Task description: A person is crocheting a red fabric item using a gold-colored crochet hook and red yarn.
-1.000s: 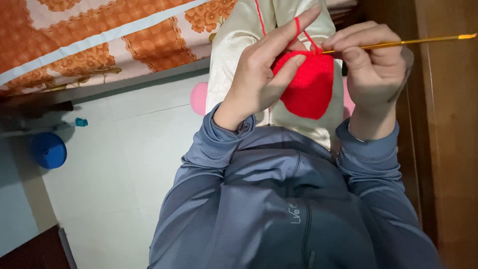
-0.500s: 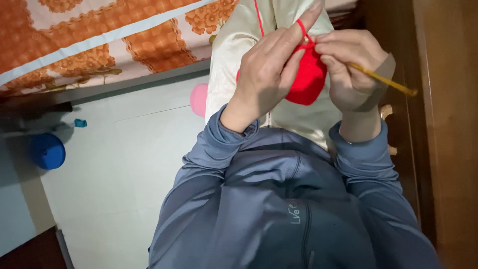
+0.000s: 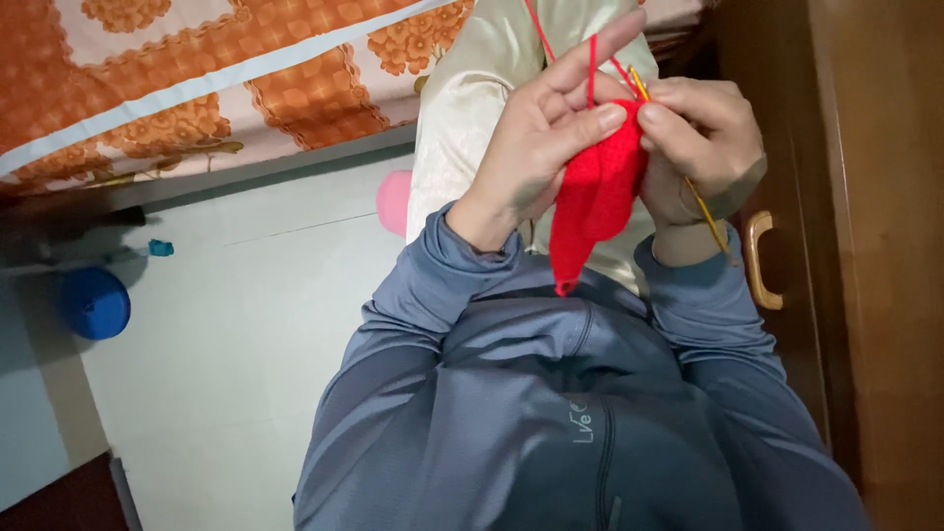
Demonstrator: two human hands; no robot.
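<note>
- The pale tiled floor point(image 3: 246, 344) fills the left and middle of the view, bare where it shows beside the person's body.
- The bedspread point(image 3: 197, 88), orange with cream panels and flower prints and a pale stripe, runs across the top left, above the floor.
- The wooden cabinet point(image 3: 875, 246) stands along the right edge; its curved brass-coloured handle point(image 3: 759, 261) sits just right of the right wrist.
- The blue-grey sweatshirt point(image 3: 551, 413) covers the chest and both arms in the lower middle; a small pale logo is printed near its zip, with no other label in view.
- The cream trousers point(image 3: 472, 108) on the raised legs lie behind both hands.
- The red crochet piece point(image 3: 595, 202) hangs between the two hands, its lower tip pointing down toward the chest.
- The left hand point(image 3: 546, 147) is closed on the piece's upper left edge, thumb tip pressed on the fabric, forefinger stretched up with the red yarn point(image 3: 591, 69) running over it.
- The right hand point(image 3: 703, 147) pinches the piece's upper right edge and grips the hook, touching the left thumb tip.
- The blue round object point(image 3: 95, 303) lies on the floor at far left, well apart from the hands.
- The pink object point(image 3: 392, 200) peeks out just left of the trousers.
- The yellow crochet hook point(image 3: 710, 216) slants down out of the right fist.
- A small teal thing point(image 3: 159, 248) lies near the bed's edge.
</note>
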